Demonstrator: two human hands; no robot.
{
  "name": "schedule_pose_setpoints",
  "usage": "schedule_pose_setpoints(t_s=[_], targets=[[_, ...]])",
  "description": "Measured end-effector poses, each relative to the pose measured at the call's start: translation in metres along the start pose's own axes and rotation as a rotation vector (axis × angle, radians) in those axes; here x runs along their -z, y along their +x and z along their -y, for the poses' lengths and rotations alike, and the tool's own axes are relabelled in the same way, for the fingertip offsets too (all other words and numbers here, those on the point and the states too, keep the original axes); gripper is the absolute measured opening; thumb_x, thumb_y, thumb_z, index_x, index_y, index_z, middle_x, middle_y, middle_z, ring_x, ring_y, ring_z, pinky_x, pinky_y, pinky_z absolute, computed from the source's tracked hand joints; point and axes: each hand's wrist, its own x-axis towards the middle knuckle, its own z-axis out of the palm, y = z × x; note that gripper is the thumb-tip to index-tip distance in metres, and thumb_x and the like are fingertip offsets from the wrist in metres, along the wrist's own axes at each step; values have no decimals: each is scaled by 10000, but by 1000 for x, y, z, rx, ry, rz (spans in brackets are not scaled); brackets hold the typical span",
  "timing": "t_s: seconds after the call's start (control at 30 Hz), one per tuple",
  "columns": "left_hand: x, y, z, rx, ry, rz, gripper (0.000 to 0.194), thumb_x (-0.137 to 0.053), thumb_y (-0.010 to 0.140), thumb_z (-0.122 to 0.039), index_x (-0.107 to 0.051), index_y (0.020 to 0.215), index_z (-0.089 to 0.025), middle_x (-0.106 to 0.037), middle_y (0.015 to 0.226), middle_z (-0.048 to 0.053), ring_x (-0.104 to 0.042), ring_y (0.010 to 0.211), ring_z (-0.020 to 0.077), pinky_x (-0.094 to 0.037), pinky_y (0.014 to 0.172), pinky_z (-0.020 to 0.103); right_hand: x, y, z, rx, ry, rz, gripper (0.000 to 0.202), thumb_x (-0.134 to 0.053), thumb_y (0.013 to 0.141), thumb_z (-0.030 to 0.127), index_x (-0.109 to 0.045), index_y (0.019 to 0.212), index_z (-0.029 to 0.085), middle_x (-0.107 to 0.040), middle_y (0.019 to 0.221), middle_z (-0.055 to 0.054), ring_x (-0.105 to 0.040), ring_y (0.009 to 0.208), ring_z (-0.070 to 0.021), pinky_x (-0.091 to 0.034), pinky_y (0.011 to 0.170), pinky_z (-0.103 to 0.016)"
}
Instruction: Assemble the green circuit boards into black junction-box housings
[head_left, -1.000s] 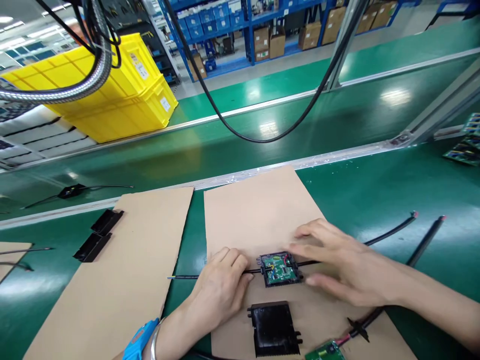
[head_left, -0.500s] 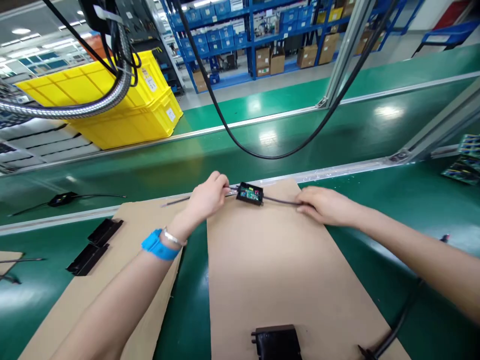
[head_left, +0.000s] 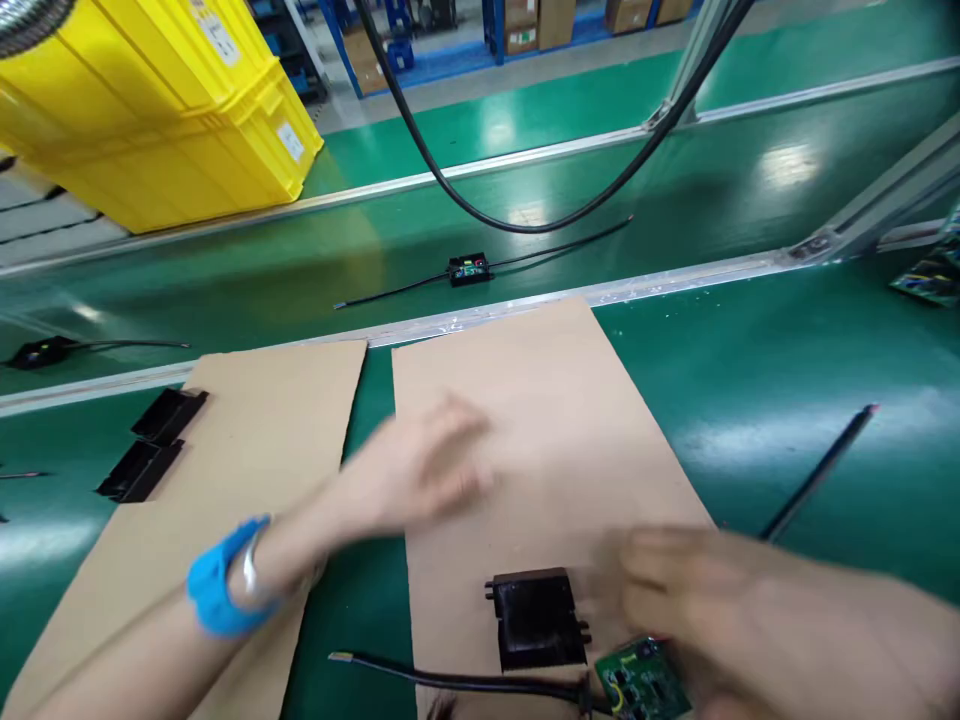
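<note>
Tabletop: green and glossy; the tabletop (head_left: 795, 350) runs out on both sides of the middle cardboard (head_left: 525, 390), which is my landmark; a metal rail (head_left: 652, 290) passes behind that sheet
Yellow bins: I see the yellow bins (head_left: 172, 130) stacked beyond the middle cardboard, off to its left
Left cardboard: the left cardboard (head_left: 255, 400) lies left of the middle cardboard, a green gap between them
Hanging cable: the hanging cable (head_left: 525, 228) dips in a black loop beyond the middle cardboard
Right hand: my right hand (head_left: 682, 590) is over the lower right of the middle cardboard, near the circuit board (head_left: 643, 682); blur covers its fingers, so I cannot tell the state of the grip
Left hand: my left hand (head_left: 427, 460) is over the left part of the middle cardboard; its grip looks apart, thumb away from the blurred fingers; a blue band (head_left: 225, 580) and a silver bracelet (head_left: 252, 562) circle the wrist
Black shells: the two black shells (head_left: 154, 440) sit on the left cardboard, left of the middle cardboard
Black cover: the black cover (head_left: 536, 620) lies flat on the lower middle cardboard
Circuit board: green, at the lower right of the middle cardboard; the lower cable (head_left: 480, 683) runs toward it from the left
Wired unit: the wired unit (head_left: 469, 268) rests beyond the middle cardboard, past the rail; a cable reaches out from either end
</note>
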Motion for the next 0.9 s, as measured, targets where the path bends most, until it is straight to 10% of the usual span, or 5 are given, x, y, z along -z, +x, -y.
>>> schedule_pose_setpoints(t_s=[0.1, 0.23, 0.43, 0.63, 0.9], targets=[[-42, -50, -54, -52, -148, 194, 818, -764, 719, -501, -419, 1404, -219, -501, 1364, 113, -500, 1198, 302, -444, 1029, 444, -31, -26, 24, -46, 131, 108, 352, -654, 687, 83, -594, 996, 241, -647, 989, -10, -607, 915, -198, -486, 854, -340], [-74, -53, -75, -74, -167, 133, 641, -681, 809, -284, -427, 1386, -168, -536, 1317, 126, -496, 1180, 283, -419, 1057, 442, -27, -25, 16, -106, 192, 120, 369, -554, 692, 5, -542, 988, 225, -605, 1026, -19, -555, 989, -212, -440, 892, -369], [-56, -33, -87, -85, -330, -127, 558, -676, 835, -491, -518, 1280, -195, -596, 1202, 102, -568, 1061, 253, -477, 955, 390, -10, -6, 8, 10, 195, -170, 130, -491, 885, 80, -489, 899, 209, -570, 871, -14, -527, 818, -161, -425, 733, -296], [-63, -26, -100, 81, -204, -168, 163, -459, 917, -201, -617, 885, -178, -681, 829, 45, -625, 702, 187, -478, 647, 289, -6, 17, 2, -58, 338, -438, 86, -513, 903, 133, -489, 933, 210, -587, 842, 0, -534, 718, -116, -432, 648, -236], [-61, -4, -93, 160, -170, -126, 68, -542, 794, -167, -609, 790, -179, -709, 802, 48, -644, 673, 202, -437, 596, 284, -14, 50, 52, -157, -551, -341, 208, -475, 770, 40, -563, 921, 152, -587, 758, -81, -536, 679, -225, -385, 533, -325]])
